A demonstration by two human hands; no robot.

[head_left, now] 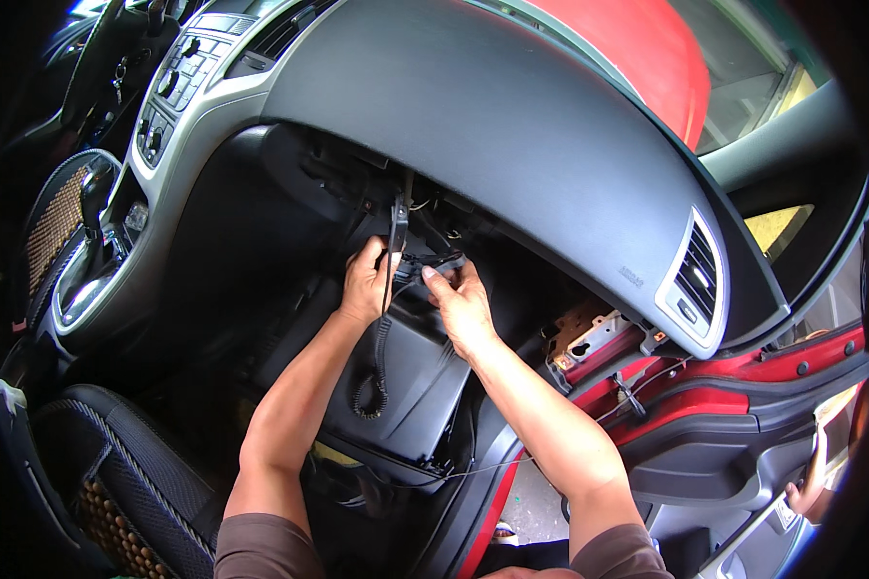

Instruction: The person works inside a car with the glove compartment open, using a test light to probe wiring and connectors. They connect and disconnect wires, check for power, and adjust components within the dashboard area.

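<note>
Both my hands reach into the open cavity under a car's grey passenger-side dashboard [512, 125]. My left hand [367, 282] grips a small black part with wiring [425, 262] at the cavity's mouth. My right hand [462, 301] pinches the same black part from the right, thumb on top. A flat black strap [397, 224] hangs down between the hands, and a black coiled cable [375, 372] dangles below them. Beneath sits the lowered black glove box [410, 386]. What lies deeper in the cavity is dark.
The centre console with buttons [169, 92] and the gear lever [92, 203] lie at left. A beaded seat cover [116, 502] is at lower left. The open red door [734, 386] and a side air vent [697, 275] are at right. Another person's hand [809, 492] shows by the door.
</note>
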